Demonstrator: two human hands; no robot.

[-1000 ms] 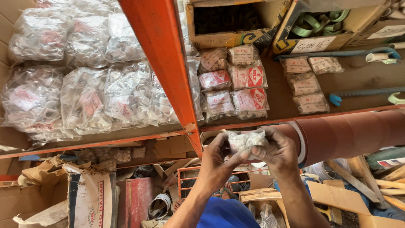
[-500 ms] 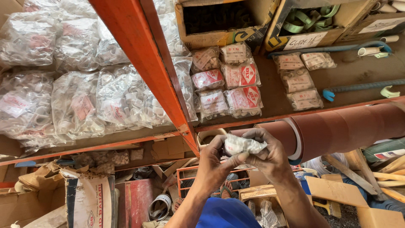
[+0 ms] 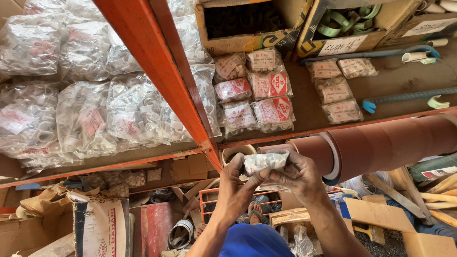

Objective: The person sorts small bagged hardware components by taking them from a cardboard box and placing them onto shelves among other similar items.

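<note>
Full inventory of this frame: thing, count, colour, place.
small clear bag: one, whitish contents, pinched between both hands
large bags of white fittings: many, clear plastic, shelf left of the post
small labelled packets: about eleven, clear with red or white labels, shelf centre and right
shelf post: one, orange, diagonal across the centre
cardboard boxes: at least three, brown, open, back of the shelf
green rings: several, inside the second box
brown pipe: one, wide, lying right of the hands
printed sack: one, white, floor lower left
left hand: holds the bag's left end
right hand: holds its right end
</note>
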